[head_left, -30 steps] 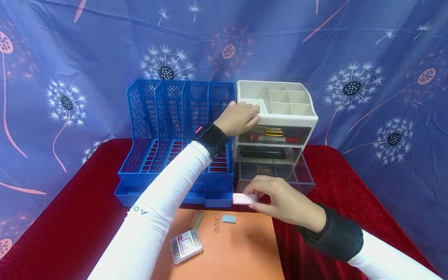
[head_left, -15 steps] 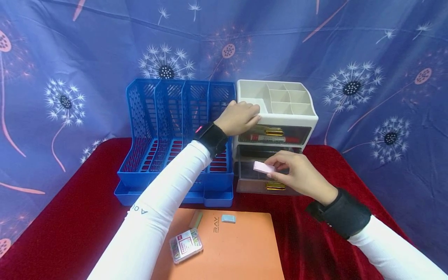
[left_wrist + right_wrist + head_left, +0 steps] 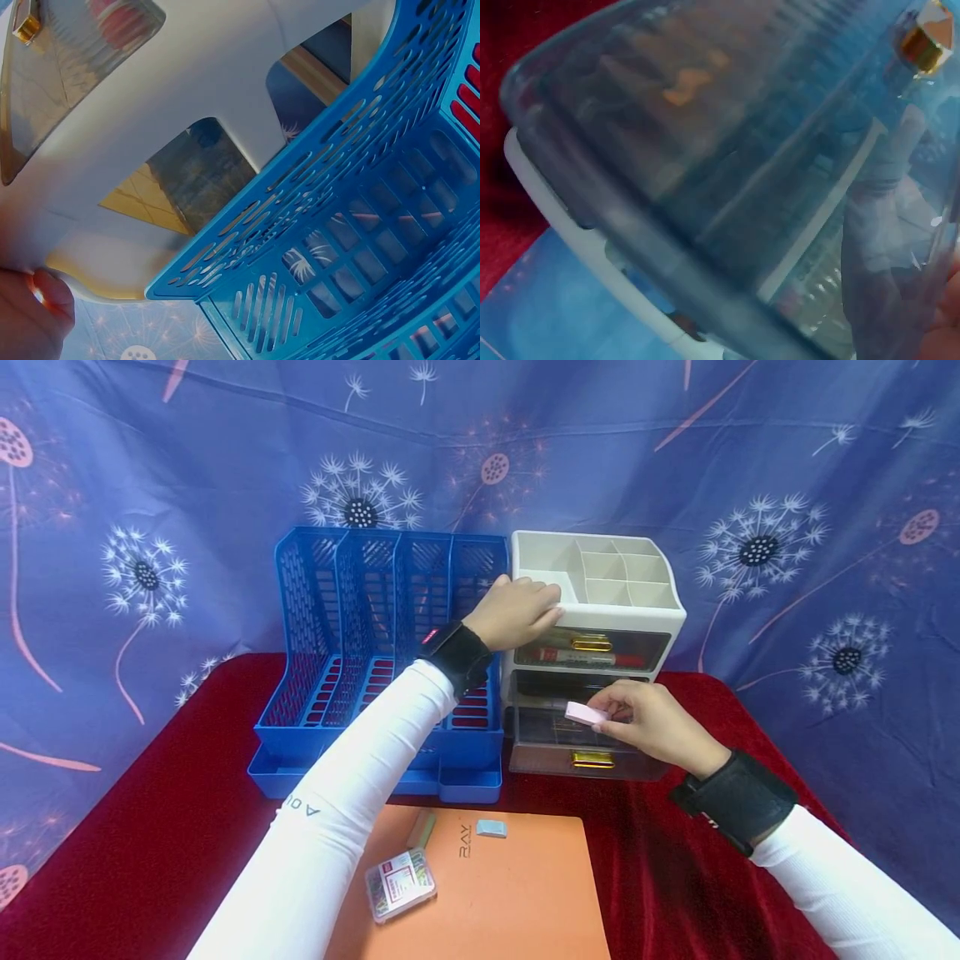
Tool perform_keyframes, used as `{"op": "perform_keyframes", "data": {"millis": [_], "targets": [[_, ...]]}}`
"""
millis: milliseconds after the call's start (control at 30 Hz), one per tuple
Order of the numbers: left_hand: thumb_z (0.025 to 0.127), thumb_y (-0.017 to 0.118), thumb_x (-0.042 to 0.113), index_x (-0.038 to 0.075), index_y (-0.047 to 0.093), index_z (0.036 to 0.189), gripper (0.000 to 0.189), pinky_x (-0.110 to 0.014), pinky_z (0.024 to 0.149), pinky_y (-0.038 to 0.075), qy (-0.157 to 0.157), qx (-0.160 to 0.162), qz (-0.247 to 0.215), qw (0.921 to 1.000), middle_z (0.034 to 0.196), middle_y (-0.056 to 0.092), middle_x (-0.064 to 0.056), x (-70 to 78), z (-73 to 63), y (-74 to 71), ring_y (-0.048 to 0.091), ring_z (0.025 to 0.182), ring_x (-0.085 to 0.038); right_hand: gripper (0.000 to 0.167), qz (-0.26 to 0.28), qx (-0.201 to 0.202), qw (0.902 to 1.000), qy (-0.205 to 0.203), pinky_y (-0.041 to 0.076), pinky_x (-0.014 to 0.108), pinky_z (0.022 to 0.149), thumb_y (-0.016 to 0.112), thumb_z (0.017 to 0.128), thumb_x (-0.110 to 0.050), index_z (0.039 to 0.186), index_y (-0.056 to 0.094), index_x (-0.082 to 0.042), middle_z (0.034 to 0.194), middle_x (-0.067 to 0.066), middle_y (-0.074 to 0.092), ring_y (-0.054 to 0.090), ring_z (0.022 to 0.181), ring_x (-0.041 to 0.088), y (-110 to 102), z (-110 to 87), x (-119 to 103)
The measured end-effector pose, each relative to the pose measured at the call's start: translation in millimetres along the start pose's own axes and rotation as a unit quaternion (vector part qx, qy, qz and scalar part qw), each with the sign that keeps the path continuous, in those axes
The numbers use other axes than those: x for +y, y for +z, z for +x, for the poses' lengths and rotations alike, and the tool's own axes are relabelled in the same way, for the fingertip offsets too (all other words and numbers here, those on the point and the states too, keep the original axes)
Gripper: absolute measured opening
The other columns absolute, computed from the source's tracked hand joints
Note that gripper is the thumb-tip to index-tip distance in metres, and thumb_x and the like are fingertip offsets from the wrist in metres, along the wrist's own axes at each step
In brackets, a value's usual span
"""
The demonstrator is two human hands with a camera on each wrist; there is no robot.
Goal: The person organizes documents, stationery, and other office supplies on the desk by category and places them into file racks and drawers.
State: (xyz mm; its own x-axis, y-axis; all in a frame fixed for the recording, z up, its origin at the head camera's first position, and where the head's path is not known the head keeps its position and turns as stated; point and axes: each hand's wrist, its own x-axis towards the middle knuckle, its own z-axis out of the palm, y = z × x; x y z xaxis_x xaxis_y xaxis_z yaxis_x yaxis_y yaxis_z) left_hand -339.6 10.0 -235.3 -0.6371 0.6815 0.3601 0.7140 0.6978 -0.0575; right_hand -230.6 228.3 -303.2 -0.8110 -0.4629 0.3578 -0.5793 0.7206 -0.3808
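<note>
My left hand (image 3: 513, 612) grips the front left top edge of a white desk organizer (image 3: 622, 613); its thumb shows against the side in the left wrist view. My right hand (image 3: 654, 717) pinches a small pink eraser (image 3: 582, 713) between thumb and fingers. That hand is over the organizer's clear lower drawer (image 3: 542, 762), which is pulled out and has a gold handle (image 3: 592, 760). In the right wrist view the drawer's clear plastic (image 3: 727, 187) fills most of the picture, and the eraser is hidden there. The upper drawer (image 3: 651, 647) is closed, with a red-and-white marker (image 3: 588, 657) inside.
A blue file rack (image 3: 375, 739) stands against the organizer's left side. In front, an orange board (image 3: 525, 893) bears a light blue eraser (image 3: 491, 828), a pale green eraser-like block (image 3: 422, 829) and a clear box of colored clips (image 3: 401, 885). Red cloth (image 3: 720, 860) covers the table.
My right hand has carried the pink eraser from beside the blue rack's front up and rightward over the open drawer. My left hand has kept its place on the organizer.
</note>
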Motion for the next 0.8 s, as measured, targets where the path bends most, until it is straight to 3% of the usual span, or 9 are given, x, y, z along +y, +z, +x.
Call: {"op": "perform_keyframes", "data": {"millis": [267, 800], "targets": [[0.101, 0.035, 0.035, 0.015, 0.053, 0.101, 0.027, -0.034, 0.076, 0.032, 0.002, -0.003, 0.001, 1.0, 0.088, 0.057, 0.002, 0.5, -0.2, -1.0, 0.052, 0.087, -0.017, 0.02, -0.008, -0.036, 0.9991, 0.02, 0.051, 0.034, 0.067, 0.075, 0.074, 0.003, 0.092, 0.068, -0.001, 0.081, 0.005, 0.066, 0.061, 0.072, 0.013, 0, 1.2, 7], [0.101, 0.035, 0.036, 0.015, 0.053, 0.101, 0.027, -0.035, 0.075, 0.033, 0.003, -0.001, 0.005, 1.0, 0.087, 0.057, 0.001, 0.2, -0.5, -1.1, 0.052, 0.086, -0.017, 0.019, -0.017, -0.094, 0.9944, 0.045, 0.052, 0.035, 0.066, 0.077, 0.074, -0.001, 0.091, 0.069, 0.001, 0.08, 0.006, 0.067, 0.062, 0.07, 0.014, 10, 9.0, 19]]}}
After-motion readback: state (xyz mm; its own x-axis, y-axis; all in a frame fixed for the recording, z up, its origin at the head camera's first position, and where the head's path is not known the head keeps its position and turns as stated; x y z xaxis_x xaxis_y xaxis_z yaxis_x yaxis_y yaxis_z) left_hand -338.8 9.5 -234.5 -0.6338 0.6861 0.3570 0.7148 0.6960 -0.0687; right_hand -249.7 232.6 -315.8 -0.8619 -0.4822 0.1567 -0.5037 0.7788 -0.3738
